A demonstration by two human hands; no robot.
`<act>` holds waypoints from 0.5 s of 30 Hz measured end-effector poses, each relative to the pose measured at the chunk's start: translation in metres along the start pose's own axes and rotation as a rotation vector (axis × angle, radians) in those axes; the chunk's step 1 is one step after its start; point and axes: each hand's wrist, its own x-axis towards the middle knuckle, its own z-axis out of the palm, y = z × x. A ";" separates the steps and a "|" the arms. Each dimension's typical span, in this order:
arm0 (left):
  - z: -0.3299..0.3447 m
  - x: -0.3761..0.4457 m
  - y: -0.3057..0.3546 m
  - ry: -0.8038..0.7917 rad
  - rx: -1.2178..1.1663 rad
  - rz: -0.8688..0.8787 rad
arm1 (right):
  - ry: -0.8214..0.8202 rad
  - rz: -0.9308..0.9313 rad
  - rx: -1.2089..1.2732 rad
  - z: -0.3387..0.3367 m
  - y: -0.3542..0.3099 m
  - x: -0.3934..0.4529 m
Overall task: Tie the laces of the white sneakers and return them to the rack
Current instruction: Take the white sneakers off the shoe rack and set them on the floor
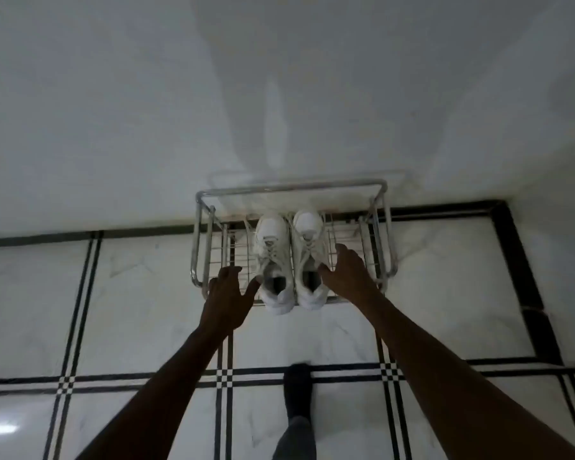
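Two white sneakers stand side by side on a chrome wire rack [210,247], toes toward the wall. The left sneaker [273,247] and the right sneaker [307,234] have heels jutting over the rack's front rail. My left hand [228,293] is just left of the left sneaker, fingers spread, thumb tip touching its collar. My right hand [346,273] is at the right sneaker's outer side, fingers apart, thumb at the collar edge. Neither hand grips a shoe. The laces look loose; I cannot tell whether they are knotted.
The rack stands against a plain white wall [279,94] on a white marble floor [130,293] with black inlay lines. My foot in a dark sock [297,390] is on the floor below the rack. Wire shelf space lies either side of the shoes.
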 end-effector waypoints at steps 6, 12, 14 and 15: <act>0.047 0.068 -0.023 -0.162 -0.446 -0.231 | -0.087 0.155 0.069 0.044 0.039 0.056; 0.064 0.081 -0.029 -0.164 -0.553 -0.206 | -0.059 0.142 0.078 0.056 0.056 0.073; 0.067 0.076 -0.029 -0.134 -0.532 -0.181 | -0.042 0.113 0.112 0.057 0.056 0.068; 0.069 0.072 -0.029 -0.114 -0.520 -0.167 | -0.032 0.098 0.124 0.057 0.057 0.064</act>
